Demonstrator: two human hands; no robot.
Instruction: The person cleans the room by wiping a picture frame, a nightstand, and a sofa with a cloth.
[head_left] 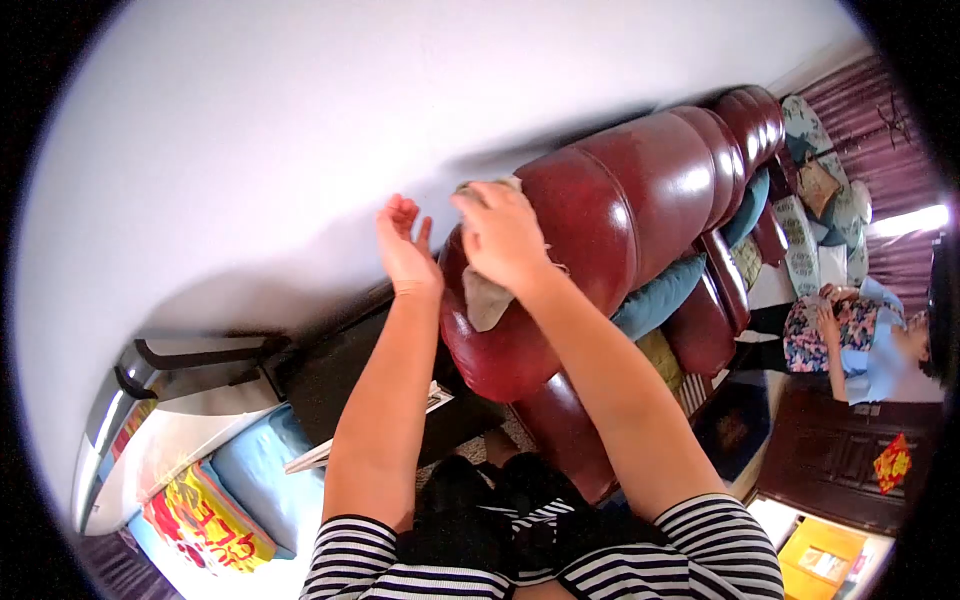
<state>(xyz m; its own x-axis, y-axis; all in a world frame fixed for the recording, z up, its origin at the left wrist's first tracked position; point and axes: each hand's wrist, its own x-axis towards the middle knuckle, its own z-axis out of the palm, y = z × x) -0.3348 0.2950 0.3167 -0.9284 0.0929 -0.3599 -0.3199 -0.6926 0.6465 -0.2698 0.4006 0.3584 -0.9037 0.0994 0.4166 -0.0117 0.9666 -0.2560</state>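
My right hand [500,235] is closed on a greyish cloth [487,300] at the near end of a dark red leather sofa [590,200]. Part of the cloth hangs below my palm against the sofa's rounded top, and a bit shows above my fingers. To its left, my left hand [408,250] is raised in front of the white wall with its fingers apart and slightly curled. Nothing is in it.
Blue cushions [660,297] lie on the sofa. At left stand a dark cabinet [340,370] and a chair with a black armrest [210,355]. A red and yellow packet [210,520] lies at lower left. Another person [840,335] is at the far right.
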